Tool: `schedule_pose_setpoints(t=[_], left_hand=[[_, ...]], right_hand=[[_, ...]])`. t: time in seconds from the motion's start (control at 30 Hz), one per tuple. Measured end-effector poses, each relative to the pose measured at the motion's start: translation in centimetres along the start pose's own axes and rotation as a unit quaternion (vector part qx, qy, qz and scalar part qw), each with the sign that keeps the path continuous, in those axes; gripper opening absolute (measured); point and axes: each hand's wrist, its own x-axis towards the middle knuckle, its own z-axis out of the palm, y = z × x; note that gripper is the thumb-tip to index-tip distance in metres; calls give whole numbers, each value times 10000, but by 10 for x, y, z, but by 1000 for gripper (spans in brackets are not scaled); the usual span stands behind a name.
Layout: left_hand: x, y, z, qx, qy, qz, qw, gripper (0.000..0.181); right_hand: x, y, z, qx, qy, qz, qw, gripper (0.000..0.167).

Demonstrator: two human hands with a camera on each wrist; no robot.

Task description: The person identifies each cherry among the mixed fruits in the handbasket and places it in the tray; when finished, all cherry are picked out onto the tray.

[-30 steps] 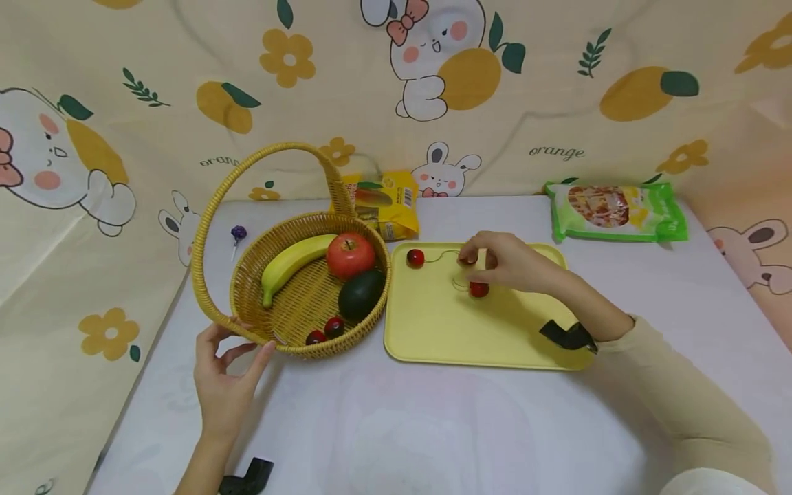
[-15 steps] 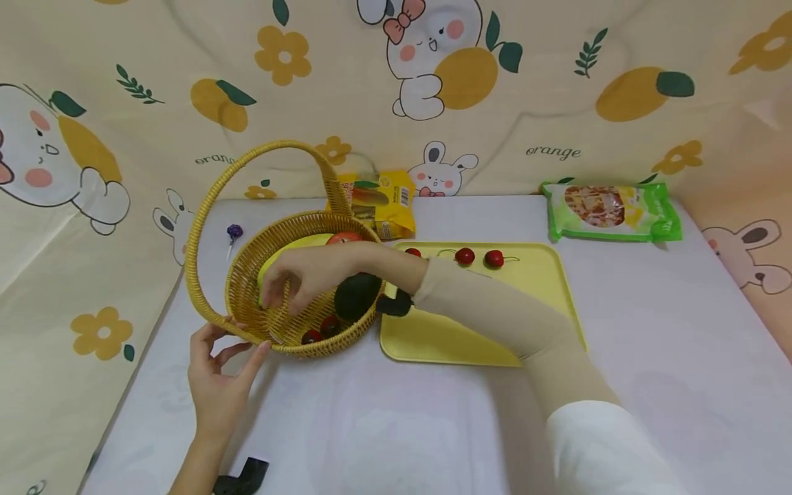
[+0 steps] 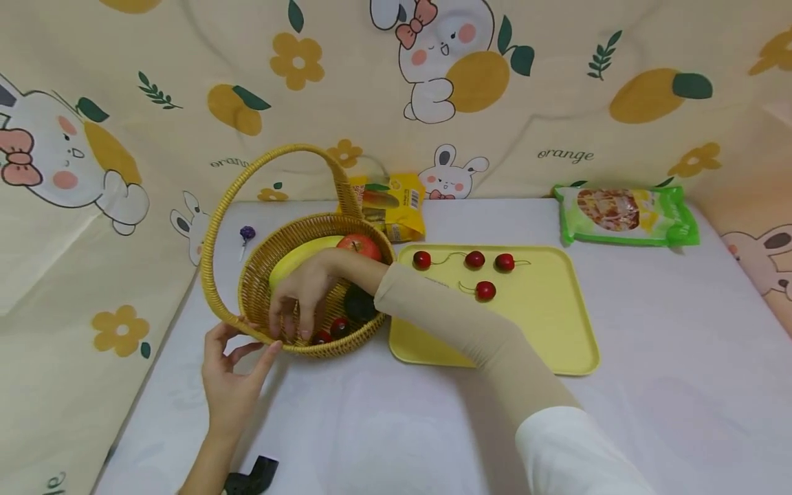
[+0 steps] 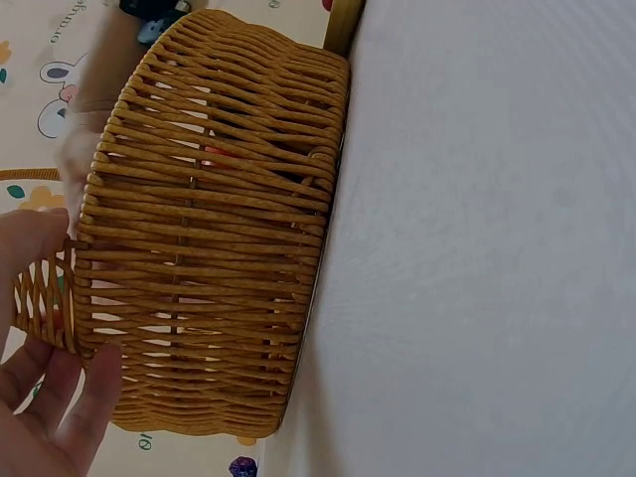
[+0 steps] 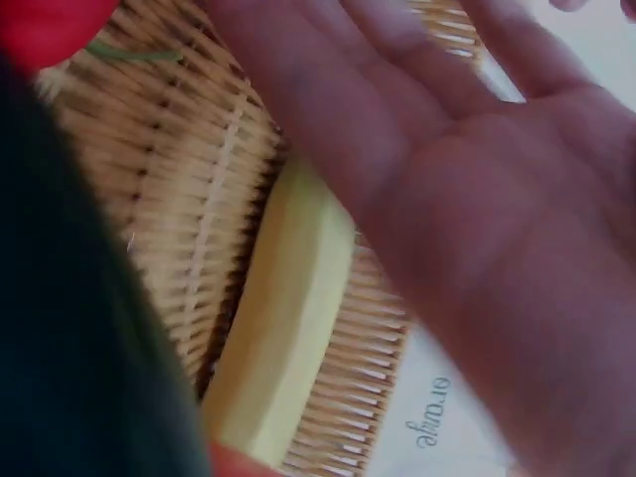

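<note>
My left hand [image 3: 232, 378] grips the wicker basket [image 3: 328, 350] where its handle meets the near rim, thumb in front and fingers behind. In the left wrist view, that thumb and those fingers pinch the woven handle base beside the basket wall [image 4: 209, 238]. Inside the basket hangs my right hand [image 3: 309, 285], fingers pointing down beside two cherries [image 3: 339, 328]. Its fingers look extended in the right wrist view, with a banana [image 5: 288, 308] behind them; the fingertips are out of sight there. A red apple [image 3: 360, 245] and a dark green avocado-shaped fruit [image 3: 361, 304], partly hidden by the arm, also lie inside.
A yellow tray [image 3: 544, 330] right of the basket bears several stemmed cherries [image 3: 485, 291]. Behind stand a yellow snack bag [image 3: 399, 206] and a green food packet [image 3: 625, 216]. A purple lollipop [image 3: 247, 233] lies left of the basket. The tall handle [image 3: 216, 227] arches over it.
My right hand has let go of a cherry on the tray, crossed left into the basket, and come down nearer the cherries there. The left hand keeps its grip on the basket.
</note>
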Motion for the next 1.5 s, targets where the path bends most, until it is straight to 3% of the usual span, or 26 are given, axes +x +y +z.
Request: schedule_pose_setpoints(t=[0.13, 0.37, 0.57, 0.77, 0.9, 1.0, 1.07, 1.13, 1.23, 1.33, 1.4, 1.5], left_hand=[[-2, 0, 1, 121, -48, -26, 9999, 60], [-1, 4, 2, 110, -31, -48, 9999, 61], [1, 7, 2, 204, -37, -23, 9998, 61], [2, 8, 1, 132, -61, -17, 9999, 60], [2, 7, 2, 56, -60, -3, 10000, 59], [2, 8, 1, 94, -81, 16, 9999, 59], [3, 8, 1, 137, -98, 18, 9999, 59], [3, 9, 0, 149, -95, 18, 9998, 59], [3, 9, -1, 130, -97, 21, 9999, 60], [2, 6, -1, 109, -115, 42, 9999, 60], [1, 1, -1, 128, -111, 51, 9998, 61], [-1, -4, -1, 137, -95, 43, 9999, 62]], right_hand=[[2, 11, 2, 450, -243, 175, 9985, 51], [2, 19, 2, 797, -356, 259, 9958, 39], [3, 20, 1, 672, -362, 177, 9969, 30], [2, 13, 1, 392, -260, 358, 9983, 21], [-2, 10, 1, 307, -81, 67, 9995, 20], [-12, 8, -4, 448, 389, -453, 9972, 21], [-21, 8, -8, 671, 873, -813, 9906, 19], [-34, 8, -11, 960, 1411, -1221, 9778, 18], [-59, 9, -11, 1413, 2227, -1722, 9491, 19], [-95, 17, -4, 1476, 2982, -2156, 9180, 21], [-121, 27, 6, 1434, 3458, -2116, 9028, 22], [-157, 51, 25, 1291, 3978, -1802, 8903, 23]])
